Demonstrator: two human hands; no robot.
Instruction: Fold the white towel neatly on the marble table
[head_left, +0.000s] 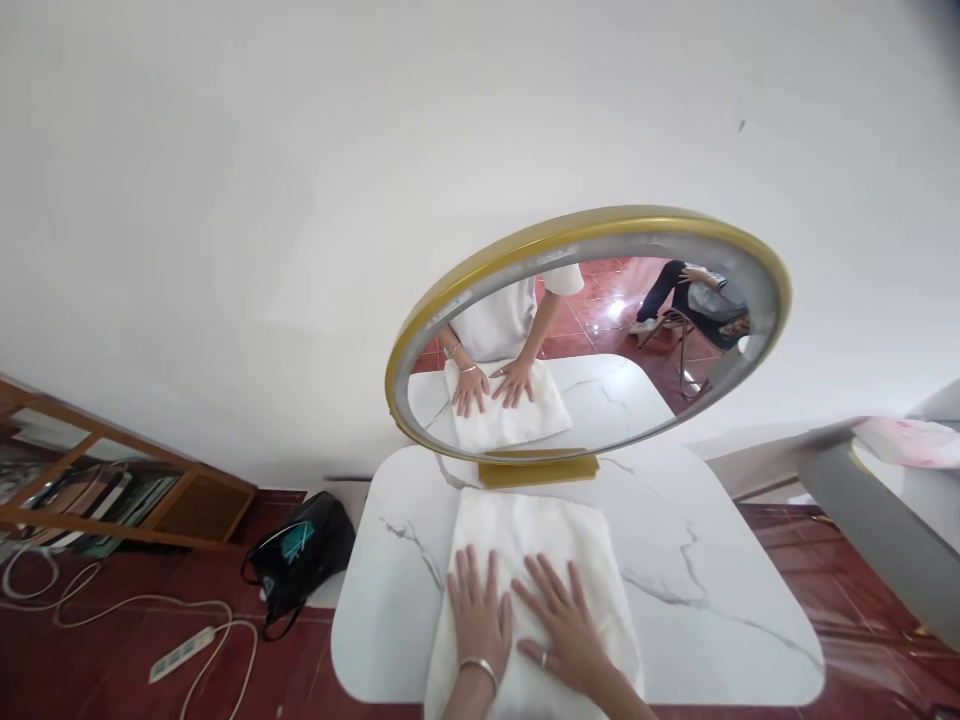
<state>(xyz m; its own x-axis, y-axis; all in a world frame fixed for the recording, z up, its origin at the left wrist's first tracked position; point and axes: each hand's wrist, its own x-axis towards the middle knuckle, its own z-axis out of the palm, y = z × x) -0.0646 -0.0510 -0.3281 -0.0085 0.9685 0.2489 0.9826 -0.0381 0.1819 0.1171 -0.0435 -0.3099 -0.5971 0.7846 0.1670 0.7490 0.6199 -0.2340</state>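
Note:
A white, fluffy towel (540,520) lies spread on the white marble-patterned table (720,580), its near end running toward the table's front edge. My left hand (480,610) rests palm down on the towel's left part, fingers stretched forward; a bangle circles that wrist. To its right, my right hand (559,625) also presses flat on the cloth with fingers spread and a ring on the thumb. Neither hand grips anything. Behind the towel stands an oval gold-framed mirror (622,340) on a gold base (538,470), reflecting both hands and the towel.
On the left floor sit a black bag (311,550), a white power strip (181,654) with cables, and a wooden shelf (202,505). At right is another table (892,510) bearing a pink-and-white packet (911,440). The mirror reflects a seated person (686,290).

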